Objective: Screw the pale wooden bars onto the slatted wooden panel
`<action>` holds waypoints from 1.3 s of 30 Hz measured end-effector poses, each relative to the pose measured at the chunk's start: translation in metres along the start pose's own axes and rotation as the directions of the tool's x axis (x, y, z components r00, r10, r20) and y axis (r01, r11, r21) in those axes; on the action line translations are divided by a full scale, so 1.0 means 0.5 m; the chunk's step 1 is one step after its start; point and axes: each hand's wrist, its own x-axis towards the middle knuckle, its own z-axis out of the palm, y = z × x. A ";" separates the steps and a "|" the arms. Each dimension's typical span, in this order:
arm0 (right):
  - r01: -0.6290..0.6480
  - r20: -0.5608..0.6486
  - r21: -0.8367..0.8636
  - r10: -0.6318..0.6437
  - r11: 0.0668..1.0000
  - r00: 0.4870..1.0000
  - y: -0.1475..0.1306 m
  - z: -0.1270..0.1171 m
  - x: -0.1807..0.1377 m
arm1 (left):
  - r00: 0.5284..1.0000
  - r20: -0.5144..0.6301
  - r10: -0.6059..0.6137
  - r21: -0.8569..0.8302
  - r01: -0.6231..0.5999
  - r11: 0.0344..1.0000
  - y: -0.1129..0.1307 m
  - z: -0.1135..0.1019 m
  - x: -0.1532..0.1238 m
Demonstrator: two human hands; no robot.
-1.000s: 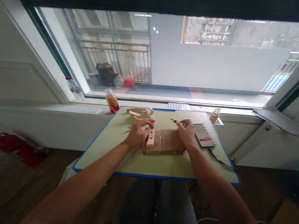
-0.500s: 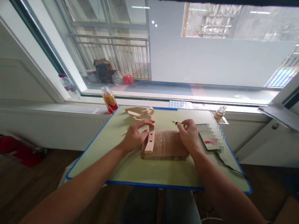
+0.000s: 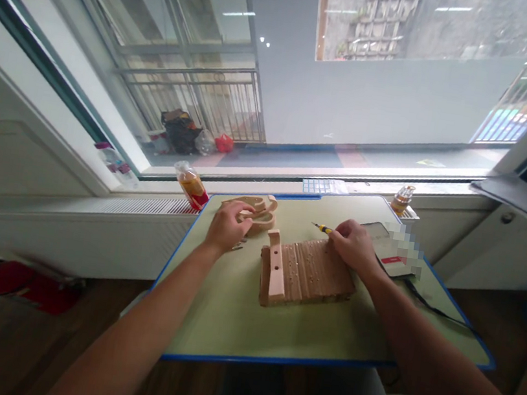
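Right of left hand, wooden board perhaps touches right hand.

Left hand covers the near ends of the curved wooden pieces; whether its fingers grip them cannot be told. Right hand closes round the screwdriver, so only the yellow end and the tip show, and it hides the far right corner of the slatted wooden block. A pixelated patch masks part of the flat dark device. Small dark bits beside the left hand are too small to identify. The bottle label is unreadable. Both forearms are cut off at the picture's lower edge.
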 end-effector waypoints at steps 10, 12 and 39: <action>0.065 0.124 -0.182 -0.042 0.981 0.991 -0.037 0.032 0.069 | 0.986 0.165 0.038 0.155 -0.064 0.986 -0.040 0.018 0.008; 0.082 0.141 -0.199 -0.054 0.976 0.988 -0.037 0.038 0.074 | 0.985 0.168 0.045 0.155 -0.072 0.985 -0.042 0.018 0.006; 0.102 0.108 -0.232 -0.079 0.967 0.991 -0.037 0.037 0.060 | 0.998 0.057 -0.018 -0.382 0.038 0.923 0.043 -0.019 -0.003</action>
